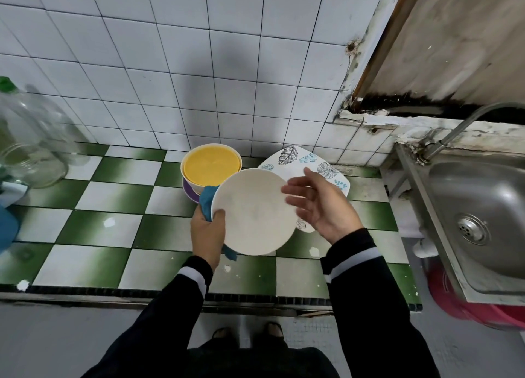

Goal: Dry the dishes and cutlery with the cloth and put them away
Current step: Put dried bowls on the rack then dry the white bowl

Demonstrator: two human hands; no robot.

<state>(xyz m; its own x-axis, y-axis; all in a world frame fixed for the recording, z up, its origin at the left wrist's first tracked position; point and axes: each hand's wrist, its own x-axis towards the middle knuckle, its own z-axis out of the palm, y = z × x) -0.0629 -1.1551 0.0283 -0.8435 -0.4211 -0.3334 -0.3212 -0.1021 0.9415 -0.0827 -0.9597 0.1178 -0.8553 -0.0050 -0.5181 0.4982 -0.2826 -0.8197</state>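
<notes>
Hands over a kitchen counter (pixel 113 230) of green and white tiles, seen through the head camera I am watching from afar, looking down along two dark sleeves (pixel 369 278). The left hand (pixel 206 232) grips a white plate (pixel 255 213) by its left rim. Its thumb is hooked over the front edge, and a blue cloth (pixel 207 200) is bunched between the fingers and the plate's back. The right hand (pixel 321 204) is spread and holds nothing, palm turned towards the plate, fingertips at the plate's right rim. Motion blur keeps me from telling whether they touch it. So the plate sits between the two hands, above the counter and clear of it. It is clamped on the left side only, with the free hand right at the opposite edge.

The plate is round, so it has no long axis to speak of; what matters is its tilt. Its broad face is turned up and towards the camera, the lower edge nearest me.

Behind it, against the tiled wall (pixel 170 65), a yellow bowl (pixel 210 164) sits stacked in a purple bowl (pixel 189 191), just beyond the left hand. A leaf-patterned plate (pixel 298 157) lies behind the right hand. A steel sink (pixel 477 207) with its tap (pixel 460 127) is well to the right, a clear bottle (pixel 28 139) far left.

I judge the drying of this plate to be under way. The right hand is placed to take the rim so the cloth can move.
</notes>
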